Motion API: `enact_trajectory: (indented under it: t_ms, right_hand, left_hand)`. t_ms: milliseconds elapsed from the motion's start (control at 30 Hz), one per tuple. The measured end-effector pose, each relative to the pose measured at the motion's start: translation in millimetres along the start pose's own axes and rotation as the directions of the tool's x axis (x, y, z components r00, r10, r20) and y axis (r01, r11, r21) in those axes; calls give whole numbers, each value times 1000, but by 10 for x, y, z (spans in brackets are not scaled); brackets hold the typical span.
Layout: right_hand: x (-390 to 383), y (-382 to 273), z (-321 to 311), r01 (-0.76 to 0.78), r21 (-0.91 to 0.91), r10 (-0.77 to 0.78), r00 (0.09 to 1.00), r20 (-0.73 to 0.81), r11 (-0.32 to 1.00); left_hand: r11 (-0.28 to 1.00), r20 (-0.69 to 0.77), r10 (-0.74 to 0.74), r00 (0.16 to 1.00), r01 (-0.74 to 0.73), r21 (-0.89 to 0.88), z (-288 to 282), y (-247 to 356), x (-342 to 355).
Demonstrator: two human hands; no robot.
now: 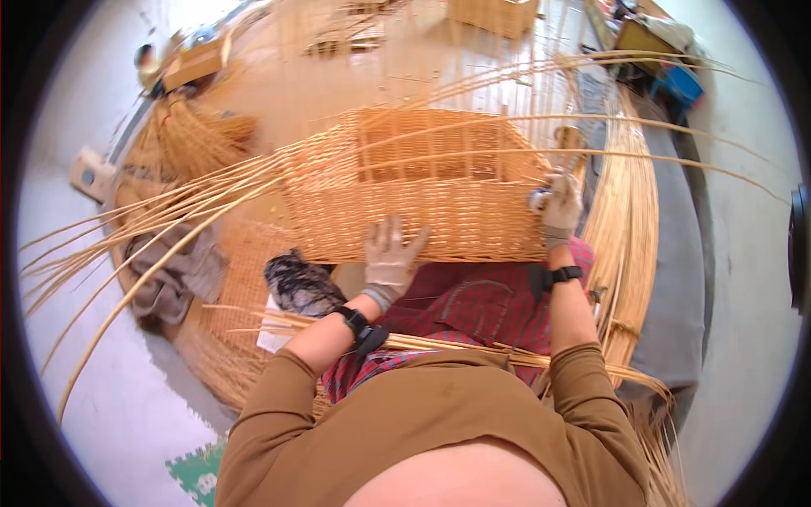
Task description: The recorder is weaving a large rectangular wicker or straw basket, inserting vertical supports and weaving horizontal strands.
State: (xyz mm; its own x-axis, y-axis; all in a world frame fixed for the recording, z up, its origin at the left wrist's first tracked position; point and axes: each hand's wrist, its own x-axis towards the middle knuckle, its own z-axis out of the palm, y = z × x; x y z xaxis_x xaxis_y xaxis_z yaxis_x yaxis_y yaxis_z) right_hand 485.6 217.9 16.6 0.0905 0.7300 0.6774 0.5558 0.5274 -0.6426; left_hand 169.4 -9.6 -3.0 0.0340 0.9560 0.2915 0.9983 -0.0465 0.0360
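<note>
A rectangular woven wicker basket (422, 221) stands before me, its near wall facing my lap. Long uncut wicker rods (203, 193) stick out from its left end, and others arch over its top to the right. My left hand (391, 253), in a pale work glove, lies against the lower near wall with fingers spread. At the basket's right end, my gloved right hand (562, 205) is closed beside the corner. A small white and blue thing (538, 199) shows at its fingers, too blurred to name.
A long bundle of pale rods (629, 194) lies on the right, on grey cloth (676, 279). Loose rods (448, 342) cross my lap. Left are a dark crumpled bag (302, 286), a grey cloth (182, 269) and a straw bundle (190, 135). A blue stool (678, 82) stands far right.
</note>
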Motion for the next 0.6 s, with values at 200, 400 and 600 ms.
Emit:
enact_trajectory:
  t_ms: [200,400,600]
  right_hand:
    - [18,-94,-223,-351,432,308,936,169,831]
    - [-493,-524,-1066,-582,534,483,811,330,614]
    - [-1008,-1227,-1514,121,-232,249,-146,957,965]
  left_hand:
    - [994,-47,90,995,-93,-59,-305,-31,19]
    - [283,130,-350,928,237,-929,-736,-617,319]
    - [636,-332,-573,749,151,-756,-1090,-1325,1062]
